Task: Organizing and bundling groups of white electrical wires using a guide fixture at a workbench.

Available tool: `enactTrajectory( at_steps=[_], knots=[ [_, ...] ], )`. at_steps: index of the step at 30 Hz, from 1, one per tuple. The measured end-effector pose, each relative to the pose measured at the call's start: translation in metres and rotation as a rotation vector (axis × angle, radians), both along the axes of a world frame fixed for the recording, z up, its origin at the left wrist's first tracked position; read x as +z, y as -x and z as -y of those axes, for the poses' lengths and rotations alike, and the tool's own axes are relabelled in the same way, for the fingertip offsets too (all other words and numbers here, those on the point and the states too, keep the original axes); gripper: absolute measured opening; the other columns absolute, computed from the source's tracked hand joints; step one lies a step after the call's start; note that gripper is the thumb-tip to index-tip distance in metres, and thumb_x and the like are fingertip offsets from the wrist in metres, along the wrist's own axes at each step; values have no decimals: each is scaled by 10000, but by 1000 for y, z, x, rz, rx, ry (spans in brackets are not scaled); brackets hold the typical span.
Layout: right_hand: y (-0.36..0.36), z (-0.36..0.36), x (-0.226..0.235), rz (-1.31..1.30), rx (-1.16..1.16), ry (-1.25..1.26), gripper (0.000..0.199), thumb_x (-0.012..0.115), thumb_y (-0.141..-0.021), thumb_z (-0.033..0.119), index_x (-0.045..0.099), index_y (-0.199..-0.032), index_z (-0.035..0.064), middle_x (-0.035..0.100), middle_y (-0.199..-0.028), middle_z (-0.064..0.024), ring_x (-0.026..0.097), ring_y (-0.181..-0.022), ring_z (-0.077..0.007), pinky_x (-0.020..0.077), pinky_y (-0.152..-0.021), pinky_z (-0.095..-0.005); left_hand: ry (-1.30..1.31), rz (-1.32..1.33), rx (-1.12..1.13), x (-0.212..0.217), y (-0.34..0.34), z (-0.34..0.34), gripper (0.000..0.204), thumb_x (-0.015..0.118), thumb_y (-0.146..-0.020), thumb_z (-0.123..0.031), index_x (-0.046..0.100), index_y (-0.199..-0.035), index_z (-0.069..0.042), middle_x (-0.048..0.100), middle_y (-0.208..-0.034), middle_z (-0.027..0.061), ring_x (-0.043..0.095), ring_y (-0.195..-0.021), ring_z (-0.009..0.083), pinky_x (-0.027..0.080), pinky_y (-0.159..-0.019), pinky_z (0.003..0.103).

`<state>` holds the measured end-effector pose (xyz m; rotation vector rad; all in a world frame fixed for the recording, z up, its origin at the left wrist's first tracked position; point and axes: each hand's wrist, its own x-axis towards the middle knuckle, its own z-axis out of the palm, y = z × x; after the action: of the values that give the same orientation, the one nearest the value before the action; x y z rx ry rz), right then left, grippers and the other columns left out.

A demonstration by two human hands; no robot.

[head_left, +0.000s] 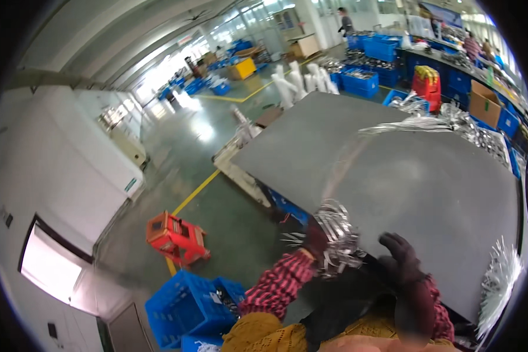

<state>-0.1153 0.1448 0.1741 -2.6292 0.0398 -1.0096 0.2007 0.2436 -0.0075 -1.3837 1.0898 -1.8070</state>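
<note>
My left hand [315, 239], in a dark glove, is closed on a bundle of thin, shiny metal pieces [340, 234] at the near edge of a grey tabletop [410, 182]. The pieces look like cutlery, but blur hides their exact kind. My right hand [402, 258], also gloved, is held over the near part of the tabletop with its fingers apart and nothing in it. To its right, a fan of thin, silvery-white pieces [498, 284] lies at the table's edge. More long silvery pieces [408, 125] lie along the far side.
A red stool [179, 237] and a blue crate [188, 308] stand on the floor at my left. Beyond the table are white wrapped rolls [287, 88], blue crates of metal parts [359, 82], a red stool [426, 88] and a cardboard box [485, 102]. Other people are farther back.
</note>
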Motion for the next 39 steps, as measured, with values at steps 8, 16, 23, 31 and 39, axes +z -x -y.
enactTrajectory(
  at_steps=[8,16,23,31,39],
  knots=[
    [-42,-21,-17,87,211,-237,362,744,-770,281,636,-1002,24,645,-905,-162,641,-760,-342,521,-682,-398,18,-2133,-1059,121,69,-5,277,567,-938,-221,658,-1127,-39,701,-1023,132,689,-942,230,553,-837,376],
    [77,16,52,-632,159,-554,196,686,-829,244,710,-882,57,680,-749,-50,655,-690,-146,518,-604,-315,-175,-1611,-426,142,25,-57,367,592,-877,-221,611,-1226,-112,655,-788,156,654,-735,353,530,-660,450],
    [97,78,-69,-601,-455,-634,340,724,-806,190,683,-1110,44,690,-1085,-143,670,-1000,-301,531,-871,-412,325,-1906,-733,107,-19,-31,161,611,-920,-143,715,-996,-46,700,-845,76,640,-785,177,515,-755,333],
    [-101,-8,-37,-139,-44,-833,321,696,-846,246,662,-1042,-5,682,-1001,-180,644,-909,-321,511,-786,-425,687,-2712,-662,114,64,38,243,584,-958,-196,730,-1034,-17,734,-974,87,655,-851,158,516,-789,317],
    [38,10,86,-979,-221,-700,348,711,-856,392,698,-1010,81,695,-872,-169,694,-792,-313,532,-725,-427,-60,-1315,-602,105,15,-11,410,665,-847,-97,628,-1246,-15,718,-925,164,698,-834,297,575,-750,365]
  ],
)
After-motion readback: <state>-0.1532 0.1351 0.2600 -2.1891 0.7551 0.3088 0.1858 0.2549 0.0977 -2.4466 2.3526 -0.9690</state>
